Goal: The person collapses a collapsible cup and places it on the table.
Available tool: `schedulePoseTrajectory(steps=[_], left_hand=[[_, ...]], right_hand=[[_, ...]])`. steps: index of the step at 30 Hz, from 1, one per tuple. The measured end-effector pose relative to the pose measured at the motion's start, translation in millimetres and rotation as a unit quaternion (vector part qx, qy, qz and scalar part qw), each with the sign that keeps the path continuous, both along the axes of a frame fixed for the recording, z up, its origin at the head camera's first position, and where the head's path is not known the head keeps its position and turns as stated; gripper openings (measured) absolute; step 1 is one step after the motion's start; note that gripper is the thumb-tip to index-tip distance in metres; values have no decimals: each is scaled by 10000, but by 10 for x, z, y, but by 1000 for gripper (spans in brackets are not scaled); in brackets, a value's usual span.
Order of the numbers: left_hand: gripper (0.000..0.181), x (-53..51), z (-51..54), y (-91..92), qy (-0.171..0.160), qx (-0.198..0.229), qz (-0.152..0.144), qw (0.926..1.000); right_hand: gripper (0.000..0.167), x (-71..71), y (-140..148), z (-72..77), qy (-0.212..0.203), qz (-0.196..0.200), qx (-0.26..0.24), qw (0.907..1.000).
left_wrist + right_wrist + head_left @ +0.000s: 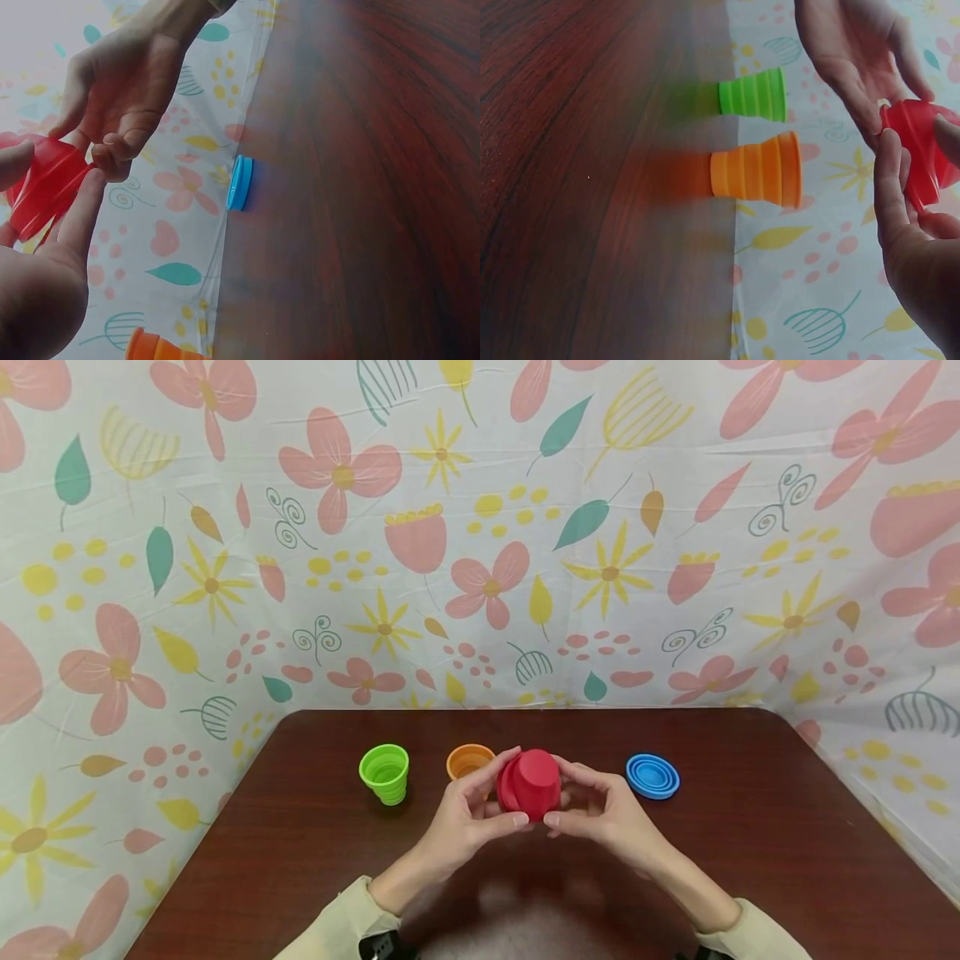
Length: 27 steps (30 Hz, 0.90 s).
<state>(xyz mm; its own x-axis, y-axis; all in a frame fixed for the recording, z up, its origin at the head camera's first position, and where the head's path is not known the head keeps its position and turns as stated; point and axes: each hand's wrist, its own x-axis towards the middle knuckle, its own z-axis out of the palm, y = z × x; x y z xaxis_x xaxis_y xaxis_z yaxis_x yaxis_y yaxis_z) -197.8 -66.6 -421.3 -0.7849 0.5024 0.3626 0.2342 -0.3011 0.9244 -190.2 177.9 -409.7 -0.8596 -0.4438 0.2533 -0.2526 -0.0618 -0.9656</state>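
Note:
A red collapsible cup is held up above the table between both hands, its small base facing the head camera and its folds partly pushed together and uneven. The left hand grips its left side with thumb and fingers, and the right hand grips its right side the same way. In the left wrist view the red cup shows at the left edge between the fingers. The right wrist view has the red cup at the right, with fingertips on its rim.
On the dark wooden table, a green cup stands extended at the left. An orange cup stands extended behind the left hand. A blue cup lies collapsed flat at the right. A flower-patterned cloth hangs behind the table.

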Motion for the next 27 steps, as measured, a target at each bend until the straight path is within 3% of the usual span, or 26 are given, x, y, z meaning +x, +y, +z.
schedulePoseTrajectory(steps=[7, 18, 27], left_hand=[[75, 6, 8, -10, -367, 139, -399, 9984], [73, 8, -4, 24, -280, 178, -151, 9993], [76, 11, -6, 18, -341, 190, -193, 9991]], right_hand=[[71, 7, -12, -17, 227, -20, 44, 9997], [69, 17, -50, -52, 528, -186, 88, 9984], [71, 25, -52, -31, 460, -213, 176, 9986]])
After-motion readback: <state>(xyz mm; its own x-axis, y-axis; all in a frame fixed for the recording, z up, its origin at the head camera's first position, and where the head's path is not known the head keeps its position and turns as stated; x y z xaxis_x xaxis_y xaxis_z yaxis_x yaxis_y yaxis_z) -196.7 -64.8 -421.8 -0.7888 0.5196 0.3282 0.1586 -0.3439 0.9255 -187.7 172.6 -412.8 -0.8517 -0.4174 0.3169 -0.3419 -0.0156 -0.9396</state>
